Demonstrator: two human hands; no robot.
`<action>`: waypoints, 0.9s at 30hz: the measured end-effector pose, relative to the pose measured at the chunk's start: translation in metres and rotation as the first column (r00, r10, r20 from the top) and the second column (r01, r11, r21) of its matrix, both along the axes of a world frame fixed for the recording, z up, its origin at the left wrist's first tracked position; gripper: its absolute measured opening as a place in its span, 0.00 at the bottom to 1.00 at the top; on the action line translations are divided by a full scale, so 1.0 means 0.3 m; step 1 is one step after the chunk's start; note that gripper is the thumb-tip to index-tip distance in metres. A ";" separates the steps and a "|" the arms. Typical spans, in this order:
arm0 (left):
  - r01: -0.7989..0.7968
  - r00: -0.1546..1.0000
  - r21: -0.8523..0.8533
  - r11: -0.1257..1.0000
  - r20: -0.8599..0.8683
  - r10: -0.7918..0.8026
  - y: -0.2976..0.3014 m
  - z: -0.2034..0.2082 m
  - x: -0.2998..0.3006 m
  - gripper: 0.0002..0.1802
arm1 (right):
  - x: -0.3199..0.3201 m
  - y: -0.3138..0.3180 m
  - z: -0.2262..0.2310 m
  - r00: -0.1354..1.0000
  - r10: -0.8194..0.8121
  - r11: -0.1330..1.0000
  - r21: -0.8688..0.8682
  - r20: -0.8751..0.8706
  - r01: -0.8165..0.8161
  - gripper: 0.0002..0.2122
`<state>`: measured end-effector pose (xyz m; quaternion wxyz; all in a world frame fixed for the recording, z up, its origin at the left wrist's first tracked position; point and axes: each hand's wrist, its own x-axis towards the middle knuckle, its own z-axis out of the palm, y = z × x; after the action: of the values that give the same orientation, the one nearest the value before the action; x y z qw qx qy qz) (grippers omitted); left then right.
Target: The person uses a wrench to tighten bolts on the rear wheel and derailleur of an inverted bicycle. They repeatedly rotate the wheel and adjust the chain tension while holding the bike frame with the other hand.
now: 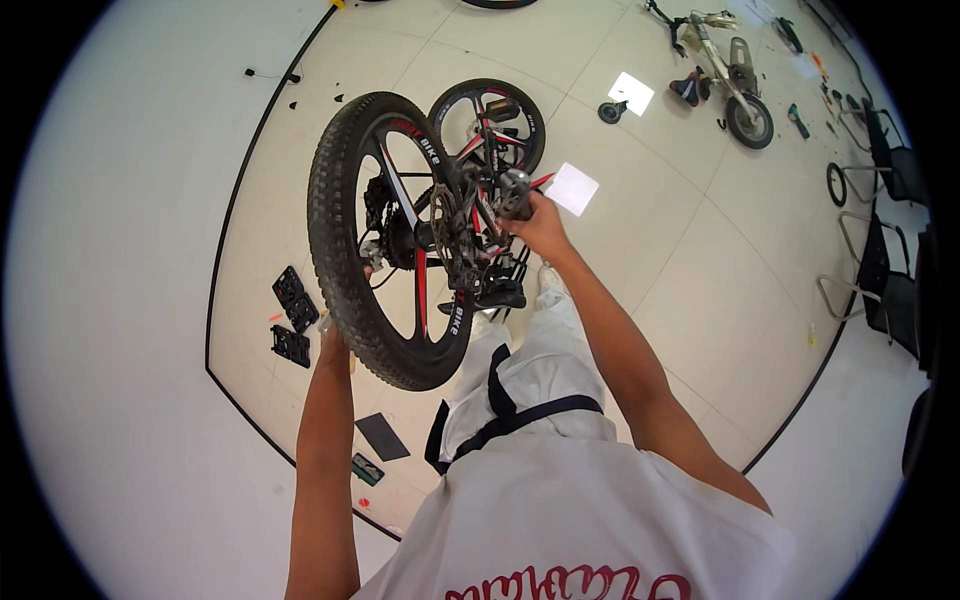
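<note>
Tiled floor [670, 225] below, and the bike [475, 225] was right in front of the person's legs — chunky wheel [333, 220] nearest. Right hand [541, 228] was clamped on a grey metal part [514, 190]; left hand [370, 271] (mostly behind the wheel) — couldn't tell its grip.

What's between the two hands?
In the head view: the bike's near wheel, then, toward the right hand, the chain and dark metal parts. The left hand is mostly hidden behind the tyre.
</note>
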<state>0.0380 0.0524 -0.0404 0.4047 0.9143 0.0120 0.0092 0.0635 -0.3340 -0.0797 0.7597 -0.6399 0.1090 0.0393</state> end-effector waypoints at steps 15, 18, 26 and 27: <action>0.081 0.990 0.327 0.941 -0.133 -0.039 0.142 -0.187 0.048 0.19 | -0.663 -0.496 -0.374 0.544 -0.594 0.770 -0.223 -0.592 0.598 0.13; 0.041 0.973 0.047 0.998 -0.231 -0.029 0.145 -0.126 0.020 0.21 | -0.814 -0.565 -0.584 0.427 -0.597 0.739 -0.259 -0.680 0.621 0.14; -0.055 0.947 0.243 0.969 -0.294 0.127 0.239 -0.149 -0.034 0.19 | -0.876 -0.597 -1.591 0.208 -0.505 0.641 -0.203 -0.837 0.740 0.11; -0.068 0.945 0.261 0.963 -0.292 0.146 0.216 -0.173 -0.044 0.19 | -0.864 -0.589 -1.751 0.214 -0.541 0.624 -0.217 -0.813 0.751 0.11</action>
<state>0.0247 0.1172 -0.0924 0.2794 0.9458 0.1237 -0.1103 -0.1957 -0.5107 -0.6052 0.6235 -0.3439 0.7018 0.0226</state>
